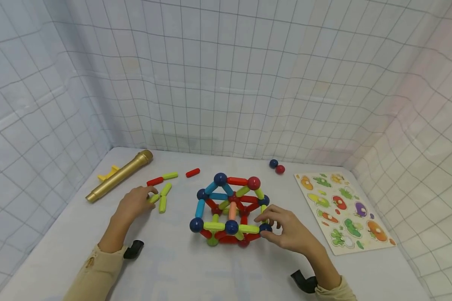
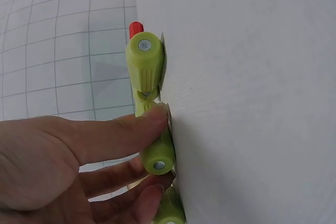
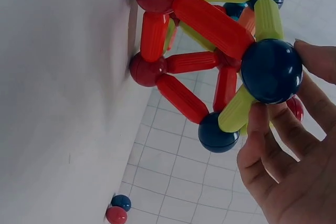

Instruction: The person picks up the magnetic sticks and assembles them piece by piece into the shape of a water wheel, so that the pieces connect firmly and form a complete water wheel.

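Note:
My left hand (image 1: 133, 205) pinches a yellow-green magnetic rod (image 2: 158, 153) low over the table, its thumb across the side. Close beside it lie two more yellow-green rods (image 1: 163, 204), end to end at an angle. At the centre stands a frame of magnetic rods and balls (image 1: 214, 226), in red, blue, green and orange. My right hand (image 1: 286, 230) is at its near right corner, where thumb and fingers grip a dark blue ball (image 3: 272, 71). Green and red rods meet that ball. Some of the frame's back parts are hidden behind its front.
Behind the left hand lie a red rod joined to a green one (image 1: 155, 181) and a single red rod (image 1: 193, 172). A gold toy microphone (image 1: 118, 177) lies far left. Blue and red balls (image 1: 280, 169) sit at the back; a vegetable puzzle board (image 1: 342, 246) lies right.

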A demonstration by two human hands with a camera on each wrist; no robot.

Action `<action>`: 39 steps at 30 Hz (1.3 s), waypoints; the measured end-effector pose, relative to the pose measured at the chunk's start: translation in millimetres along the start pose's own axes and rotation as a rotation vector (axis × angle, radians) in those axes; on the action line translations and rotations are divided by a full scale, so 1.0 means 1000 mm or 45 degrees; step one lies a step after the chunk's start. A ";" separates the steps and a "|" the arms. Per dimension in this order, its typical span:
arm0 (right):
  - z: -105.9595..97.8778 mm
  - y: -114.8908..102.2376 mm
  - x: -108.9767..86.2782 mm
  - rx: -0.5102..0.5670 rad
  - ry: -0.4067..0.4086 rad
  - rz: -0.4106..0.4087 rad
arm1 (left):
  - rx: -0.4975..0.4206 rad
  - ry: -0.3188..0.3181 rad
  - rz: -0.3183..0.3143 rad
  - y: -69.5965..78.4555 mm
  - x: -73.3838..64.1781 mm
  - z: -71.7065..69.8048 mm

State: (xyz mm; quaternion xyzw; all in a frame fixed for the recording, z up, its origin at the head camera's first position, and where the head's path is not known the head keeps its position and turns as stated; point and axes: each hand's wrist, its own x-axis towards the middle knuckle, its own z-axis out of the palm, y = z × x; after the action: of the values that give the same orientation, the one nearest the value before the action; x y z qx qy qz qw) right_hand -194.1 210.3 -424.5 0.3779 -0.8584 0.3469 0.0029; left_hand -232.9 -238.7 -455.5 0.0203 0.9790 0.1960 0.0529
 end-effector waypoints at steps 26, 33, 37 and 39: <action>0.009 0.000 0.004 -0.027 0.040 -0.076 | -0.942 -0.063 0.454 0.128 -0.039 0.005; 0.010 0.001 0.003 -0.013 0.037 -0.080 | -0.961 -0.116 0.466 0.147 -0.041 0.006; 0.010 0.000 0.002 -0.021 0.030 -0.083 | -0.951 -0.170 0.464 0.152 -0.041 0.008; 0.009 0.000 0.003 -0.033 0.036 -0.096 | -0.949 -0.191 0.463 0.152 -0.041 0.010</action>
State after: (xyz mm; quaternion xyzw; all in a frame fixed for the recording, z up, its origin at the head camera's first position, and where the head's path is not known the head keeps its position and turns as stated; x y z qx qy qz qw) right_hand -193.8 203.4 -430.8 0.4050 -0.8479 0.3406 0.0328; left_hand -188.5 -96.9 -401.5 0.1866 0.8148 0.5410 0.0923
